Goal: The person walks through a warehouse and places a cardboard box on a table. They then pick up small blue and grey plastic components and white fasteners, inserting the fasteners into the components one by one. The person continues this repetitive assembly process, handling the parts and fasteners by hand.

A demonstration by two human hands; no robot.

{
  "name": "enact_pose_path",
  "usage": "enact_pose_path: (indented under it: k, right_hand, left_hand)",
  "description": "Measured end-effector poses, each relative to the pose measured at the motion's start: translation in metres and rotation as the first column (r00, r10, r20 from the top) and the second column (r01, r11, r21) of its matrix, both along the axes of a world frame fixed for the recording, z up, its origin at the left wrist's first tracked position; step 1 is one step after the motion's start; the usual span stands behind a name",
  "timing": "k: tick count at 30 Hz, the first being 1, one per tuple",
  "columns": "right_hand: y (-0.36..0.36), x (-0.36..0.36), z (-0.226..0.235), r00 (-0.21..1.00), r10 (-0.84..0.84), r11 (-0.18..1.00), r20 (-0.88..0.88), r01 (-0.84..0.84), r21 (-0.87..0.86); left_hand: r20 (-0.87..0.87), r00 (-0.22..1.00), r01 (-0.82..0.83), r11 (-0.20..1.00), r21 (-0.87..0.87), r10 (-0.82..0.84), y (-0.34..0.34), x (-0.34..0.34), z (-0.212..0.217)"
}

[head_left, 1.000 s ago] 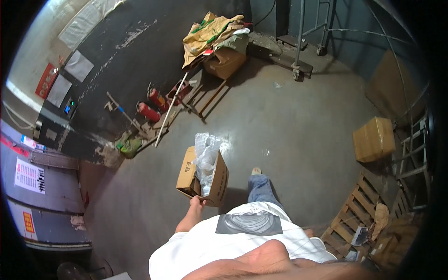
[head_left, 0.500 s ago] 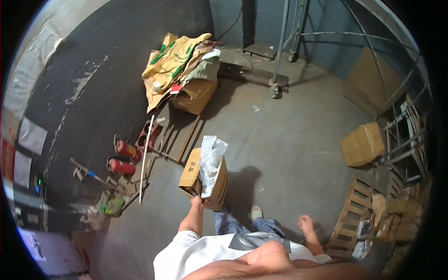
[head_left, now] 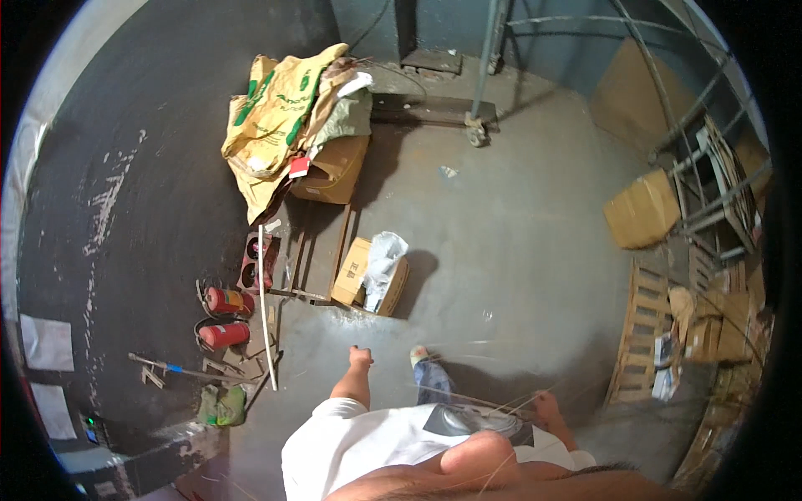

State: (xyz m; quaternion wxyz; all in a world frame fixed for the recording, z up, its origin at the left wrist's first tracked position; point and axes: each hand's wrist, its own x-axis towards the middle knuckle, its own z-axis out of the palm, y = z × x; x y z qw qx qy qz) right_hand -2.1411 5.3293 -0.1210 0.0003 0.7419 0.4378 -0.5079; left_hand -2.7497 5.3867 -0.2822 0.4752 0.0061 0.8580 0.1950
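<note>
An open brown cardboard box (head_left: 352,265), with crumpled translucent plastic film (head_left: 383,265) protruding, is appearing ahead of the person, beside a slim brown frame (head_left: 343,240); whether its base is touching the floor, I cannot tell. The left hand (head_left: 359,356) is hovering near the box but apart from it — fingers loosely parted, gripping nothing. The right hand (head_left: 547,407) is hanging well apart — how far it is closing, I cannot tell. A straight white pole (head_left: 266,309) is running between the box and two red, cylindrical fire extinguishers (head_left: 224,336).
</note>
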Motion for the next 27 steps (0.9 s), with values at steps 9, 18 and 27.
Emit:
enact_pose_path:
  k: [9, 18, 27]
  right_hand:
    - [-0.108, -0.026, 0.052, 0.833, -0.550, 0.812, -0.059, 0.550, 0.198]
    - [-0.457, 0.002, -0.002, 0.480, -0.863, 0.498, 0.157, 0.861, 0.105]
    - [-0.736, -0.152, -0.127, 0.329, -0.911, 0.366, 0.248, 0.923, 0.119]
  left_hand:
    - [0.278, 0.721, 0.639, 0.764, 0.087, -0.635, 0.021, 0.096, 0.038]
    - [-0.188, -0.237, 0.962, -0.257, 0.089, -0.953, 0.087, 0.290, 0.036]
    - [-0.537, -0.795, 0.079, -0.926, 0.370, -0.282, -0.178, 0.640, 0.105]
